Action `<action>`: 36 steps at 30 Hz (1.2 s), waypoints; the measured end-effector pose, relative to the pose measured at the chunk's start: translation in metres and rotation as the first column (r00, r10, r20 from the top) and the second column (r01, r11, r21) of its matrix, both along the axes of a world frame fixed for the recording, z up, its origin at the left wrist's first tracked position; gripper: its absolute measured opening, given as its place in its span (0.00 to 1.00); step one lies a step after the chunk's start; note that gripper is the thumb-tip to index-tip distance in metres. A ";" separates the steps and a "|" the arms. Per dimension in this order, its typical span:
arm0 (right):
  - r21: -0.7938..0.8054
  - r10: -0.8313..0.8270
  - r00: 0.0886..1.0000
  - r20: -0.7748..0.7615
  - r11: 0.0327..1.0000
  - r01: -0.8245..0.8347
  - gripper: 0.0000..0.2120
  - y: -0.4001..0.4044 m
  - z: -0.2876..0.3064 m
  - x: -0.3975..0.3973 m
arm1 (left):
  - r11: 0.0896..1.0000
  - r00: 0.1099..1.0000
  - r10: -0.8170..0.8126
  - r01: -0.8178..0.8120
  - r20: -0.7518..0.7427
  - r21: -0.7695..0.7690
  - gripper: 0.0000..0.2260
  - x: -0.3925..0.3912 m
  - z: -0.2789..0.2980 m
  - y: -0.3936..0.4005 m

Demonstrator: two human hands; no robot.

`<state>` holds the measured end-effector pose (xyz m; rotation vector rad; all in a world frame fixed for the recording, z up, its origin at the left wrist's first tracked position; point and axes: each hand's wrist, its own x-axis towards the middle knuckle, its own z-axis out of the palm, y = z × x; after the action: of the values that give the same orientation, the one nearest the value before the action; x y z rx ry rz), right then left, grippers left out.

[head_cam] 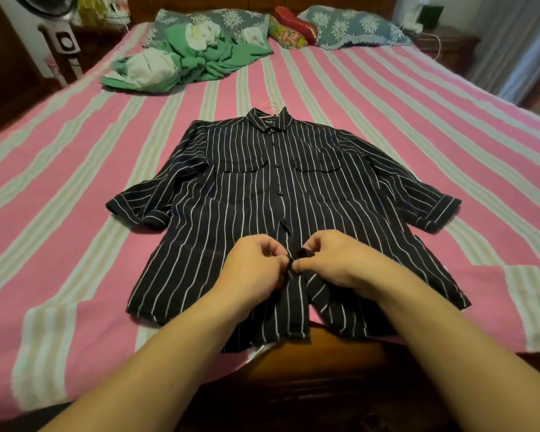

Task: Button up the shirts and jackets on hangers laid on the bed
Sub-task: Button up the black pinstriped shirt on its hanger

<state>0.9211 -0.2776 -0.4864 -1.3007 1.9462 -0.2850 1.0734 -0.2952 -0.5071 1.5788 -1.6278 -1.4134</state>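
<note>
Pinching with both hands, we hold the two front edges of the dark pinstriped shirt [281, 194] together low on its placket. Our left hand [256, 272] has its fingers curled, thumb and forefinger nipping the left edge of the fabric; our right hand [337, 260] is curled likewise, its thumb and fingertips nipping the right edge, with a small dark button [291, 264] showing between the two thumbs. We cannot tell whether that button is through its hole.

Our shirt lies flat and face up on the bed [418, 126], collar away from us and hem toward us, its lower edge hanging just over the foot of the bed. Both short sleeves are spread out to the sides. Above our hands the placket is closed, with several buttons fastened up to the collar; below our hands the two front panels part. A pale pink hanger hook [272, 105] sticks out of the collar. Two chest pockets sit either side of the placket.

We can read no label or writing on the shirt.

Further up the pink and pale striped bedsheet [75, 169] lies a crumpled green and white garment [181, 62], well apart from the shirt. Patterned pillows [353, 26] lie along the head of the bed, and a standing fan [60, 29] is at the far left.
</note>
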 end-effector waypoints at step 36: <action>-0.406 -0.058 0.996 0.066 0.910 0.080 0.08 0.020 0.014 0.014 | 0.909 0.863 0.232 -0.029 -0.448 0.416 0.06 0.007 0.021 -0.016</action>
<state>0.9351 -0.2580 -0.4721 -1.4673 1.9545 -0.7902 1.0807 -0.3111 -0.4866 1.3366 -0.9531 -1.9590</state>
